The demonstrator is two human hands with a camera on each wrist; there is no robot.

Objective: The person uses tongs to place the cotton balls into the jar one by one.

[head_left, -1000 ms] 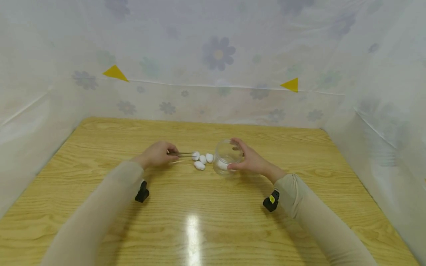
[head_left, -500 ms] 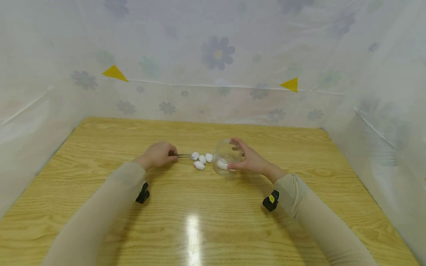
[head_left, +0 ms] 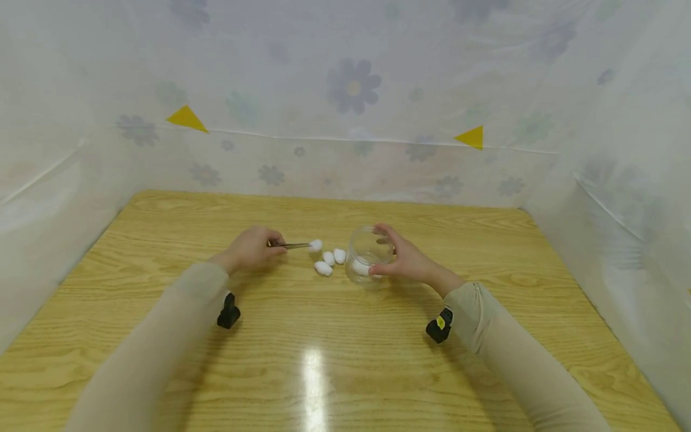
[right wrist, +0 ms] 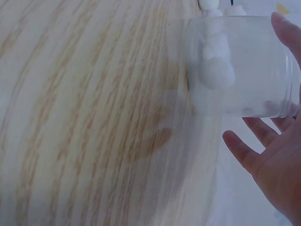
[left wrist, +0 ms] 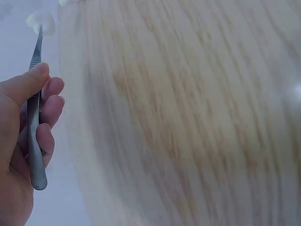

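Steel tweezers (left wrist: 35, 117) between curled fingers (left wrist: 47, 101)

The head camera looks forward and down over the wooden table (head_left: 345, 360), with both forearms entering from 6 o'clock and the flowered backdrop (head_left: 353, 87) across 12 o'clock; it stands well back and takes in the whole tabletop. The left wrist camera sits close behind the left hand (left wrist: 21, 136), at 9 o'clock in its frame, looking along the tweezers (left wrist: 34, 117) over blurred wood grain. The right wrist camera sits close beside the right hand (right wrist: 277, 160), at 4 o'clock, facing the clear jar (right wrist: 240, 66). All three views share the tabletop; the head view also holds the tweezers and jar.
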